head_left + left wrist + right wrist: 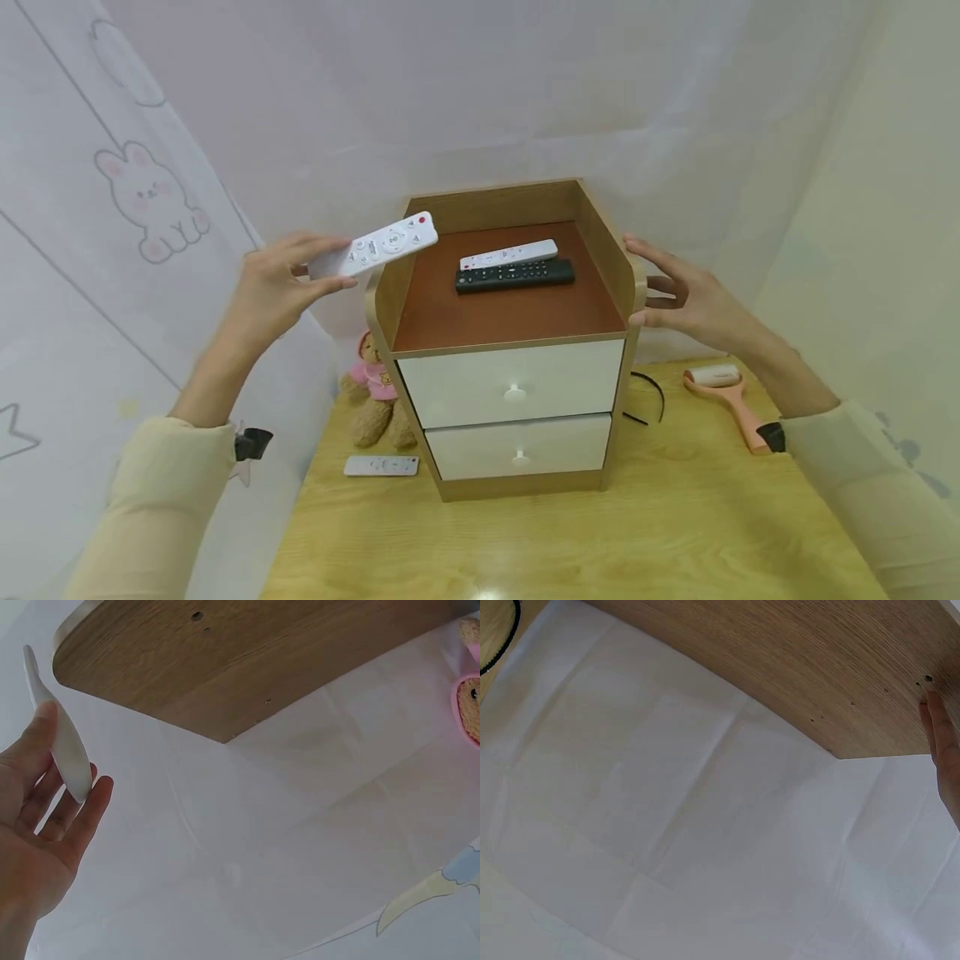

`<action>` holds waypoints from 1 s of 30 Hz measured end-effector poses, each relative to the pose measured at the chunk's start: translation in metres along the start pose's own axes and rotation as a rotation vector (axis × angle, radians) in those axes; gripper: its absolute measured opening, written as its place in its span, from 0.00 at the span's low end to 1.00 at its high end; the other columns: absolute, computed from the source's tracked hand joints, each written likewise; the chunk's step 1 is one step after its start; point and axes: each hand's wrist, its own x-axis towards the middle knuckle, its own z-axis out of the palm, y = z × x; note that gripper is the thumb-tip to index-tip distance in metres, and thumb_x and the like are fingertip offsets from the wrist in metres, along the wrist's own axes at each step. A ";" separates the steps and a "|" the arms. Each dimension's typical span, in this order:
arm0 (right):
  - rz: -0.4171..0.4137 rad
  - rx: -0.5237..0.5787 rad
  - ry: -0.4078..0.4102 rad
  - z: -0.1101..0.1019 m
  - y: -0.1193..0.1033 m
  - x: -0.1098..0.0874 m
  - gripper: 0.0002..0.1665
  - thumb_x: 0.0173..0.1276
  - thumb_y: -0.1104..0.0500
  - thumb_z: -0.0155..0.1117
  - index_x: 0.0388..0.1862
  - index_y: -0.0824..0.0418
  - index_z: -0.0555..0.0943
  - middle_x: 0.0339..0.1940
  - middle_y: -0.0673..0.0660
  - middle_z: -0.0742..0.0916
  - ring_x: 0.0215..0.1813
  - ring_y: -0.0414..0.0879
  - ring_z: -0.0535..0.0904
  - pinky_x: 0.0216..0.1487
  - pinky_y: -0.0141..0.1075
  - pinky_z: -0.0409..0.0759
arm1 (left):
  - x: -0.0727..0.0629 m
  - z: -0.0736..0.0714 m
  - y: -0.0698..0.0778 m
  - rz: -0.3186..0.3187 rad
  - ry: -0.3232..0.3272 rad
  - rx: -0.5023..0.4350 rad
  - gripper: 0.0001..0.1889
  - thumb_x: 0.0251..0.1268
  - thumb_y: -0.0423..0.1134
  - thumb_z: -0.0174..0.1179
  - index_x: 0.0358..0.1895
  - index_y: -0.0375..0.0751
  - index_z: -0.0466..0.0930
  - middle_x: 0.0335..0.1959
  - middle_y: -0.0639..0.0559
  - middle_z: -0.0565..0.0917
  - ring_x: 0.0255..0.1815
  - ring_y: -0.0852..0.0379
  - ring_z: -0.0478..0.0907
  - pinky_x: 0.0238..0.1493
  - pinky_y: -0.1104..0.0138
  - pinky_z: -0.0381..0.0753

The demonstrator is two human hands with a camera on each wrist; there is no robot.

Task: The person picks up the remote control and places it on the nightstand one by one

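My left hand (273, 287) pinches a white remote control (393, 240) between thumb and fingers, raised beside the upper left edge of a small wooden cabinet (457, 387). In the left wrist view this remote (69, 750) shows edge-on, apart from the cabinet's side panel (165, 667). On the cabinet's brown top lie another white remote (536, 250) and a black remote (517, 277), the white one along the black one's back edge. Over at the right side panel, my right hand (693, 304) has its fingers spread and bent a little, fingertips at the wood, holding nothing.
Both white drawers of the cabinet are closed. Left of it, a teddy bear (373, 379) in pink sits behind a white remote (381, 466) on the wooden table (525, 550). To the right lie a black headband (661, 396) and an orange-handled lint roller (738, 412).
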 end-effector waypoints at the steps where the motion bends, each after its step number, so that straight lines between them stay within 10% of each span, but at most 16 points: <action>1: 0.004 -0.006 0.001 0.000 0.000 0.000 0.54 0.58 0.74 0.68 0.78 0.50 0.54 0.79 0.49 0.55 0.68 0.66 0.66 0.58 0.26 0.74 | 0.003 0.003 0.001 0.006 -0.014 -0.001 0.25 0.47 0.30 0.74 0.53 0.39 0.83 0.49 0.48 0.84 0.42 0.63 0.74 0.38 0.80 0.72; 30: -0.003 0.012 -0.002 -0.001 0.003 0.002 0.55 0.58 0.74 0.68 0.78 0.50 0.54 0.79 0.48 0.56 0.67 0.65 0.66 0.59 0.28 0.74 | 0.054 0.059 0.046 0.056 -0.311 -0.077 0.22 0.53 0.34 0.71 0.54 0.35 0.82 0.48 0.44 0.83 0.51 0.47 0.77 0.53 0.55 0.76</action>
